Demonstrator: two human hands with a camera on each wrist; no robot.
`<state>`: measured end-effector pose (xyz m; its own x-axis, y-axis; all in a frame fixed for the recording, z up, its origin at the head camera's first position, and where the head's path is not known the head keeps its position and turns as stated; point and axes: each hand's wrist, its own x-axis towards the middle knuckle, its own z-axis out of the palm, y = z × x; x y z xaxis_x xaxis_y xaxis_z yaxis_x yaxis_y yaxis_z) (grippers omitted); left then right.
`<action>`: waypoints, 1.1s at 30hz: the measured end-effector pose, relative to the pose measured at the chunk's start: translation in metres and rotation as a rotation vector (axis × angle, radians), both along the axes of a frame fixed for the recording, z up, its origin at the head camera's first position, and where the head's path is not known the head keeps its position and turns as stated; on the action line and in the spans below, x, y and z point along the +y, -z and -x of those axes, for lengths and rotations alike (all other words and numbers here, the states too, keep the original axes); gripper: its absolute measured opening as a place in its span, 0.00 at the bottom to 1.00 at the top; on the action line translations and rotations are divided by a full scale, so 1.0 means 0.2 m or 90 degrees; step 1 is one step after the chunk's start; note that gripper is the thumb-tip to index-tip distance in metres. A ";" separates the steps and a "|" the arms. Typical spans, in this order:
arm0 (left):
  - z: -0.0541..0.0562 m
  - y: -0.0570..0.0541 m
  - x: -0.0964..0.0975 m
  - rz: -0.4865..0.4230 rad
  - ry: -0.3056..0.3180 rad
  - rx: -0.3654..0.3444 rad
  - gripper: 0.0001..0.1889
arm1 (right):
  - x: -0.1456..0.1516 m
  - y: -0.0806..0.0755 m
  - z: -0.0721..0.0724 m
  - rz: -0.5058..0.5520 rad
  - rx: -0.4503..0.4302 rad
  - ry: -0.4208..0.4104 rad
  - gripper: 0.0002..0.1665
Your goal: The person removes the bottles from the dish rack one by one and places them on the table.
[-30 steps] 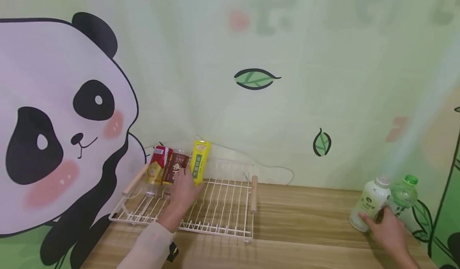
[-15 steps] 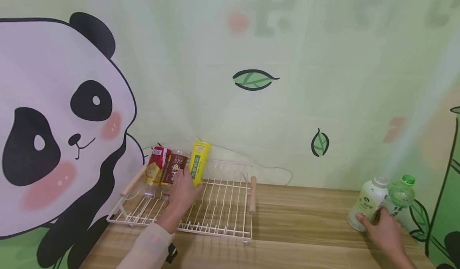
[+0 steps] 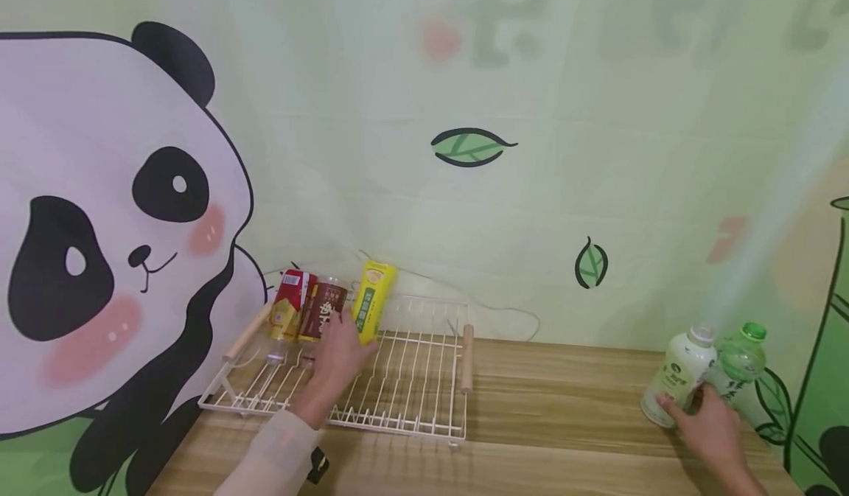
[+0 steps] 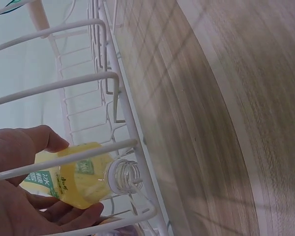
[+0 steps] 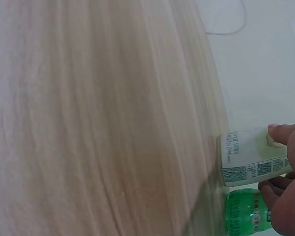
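Note:
My left hand (image 3: 337,356) holds a yellow drink bottle (image 3: 374,301) over the wire rack (image 3: 398,429), thumb on one side and fingers on the other. In the left wrist view the clear threaded neck of this bottle (image 4: 123,176) points down into the rack wires; no cap shows on it. Left of the hand, a maroon-labelled bottle (image 3: 325,304) and a red and gold bottle (image 3: 290,308) lean in the rack, necks down. Far right, my right hand (image 3: 713,426) grips a white bottle (image 3: 679,374), which stands upright on the table.
A green bottle (image 3: 741,356) with a green cap stands right beside the white one. The rack has wooden handles (image 3: 467,360) at both sides. Behind the wooden table (image 3: 564,400) hangs a panda-printed cloth (image 3: 371,76). A thin cable (image 3: 484,304) runs along it.
The yellow bottle's upper end has tipped slightly to the right, with my left hand moving a little along with it. My right hand and the white bottle keep their place.

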<state>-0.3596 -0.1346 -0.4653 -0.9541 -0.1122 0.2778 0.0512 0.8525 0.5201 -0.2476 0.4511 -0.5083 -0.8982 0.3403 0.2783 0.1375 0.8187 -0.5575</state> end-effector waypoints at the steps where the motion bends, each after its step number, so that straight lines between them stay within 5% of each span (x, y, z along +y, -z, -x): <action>1: 0.00 0.00 0.00 0.002 0.000 0.002 0.45 | 0.00 -0.01 0.00 0.007 -0.001 0.003 0.39; 8: 0.00 -0.03 0.00 -0.027 0.006 0.022 0.39 | 0.00 -0.09 -0.01 0.020 0.015 -0.016 0.47; 16: -0.03 -0.08 -0.02 -0.053 0.022 0.031 0.40 | -0.05 -0.28 -0.06 0.033 0.055 -0.028 0.53; 24: -0.09 -0.18 0.03 -0.027 0.101 0.084 0.41 | -0.08 -0.41 -0.12 0.028 0.075 -0.013 0.55; 33: -0.23 -0.33 0.15 0.016 0.193 0.118 0.36 | -0.26 -0.57 -0.14 -0.035 0.158 -0.087 0.56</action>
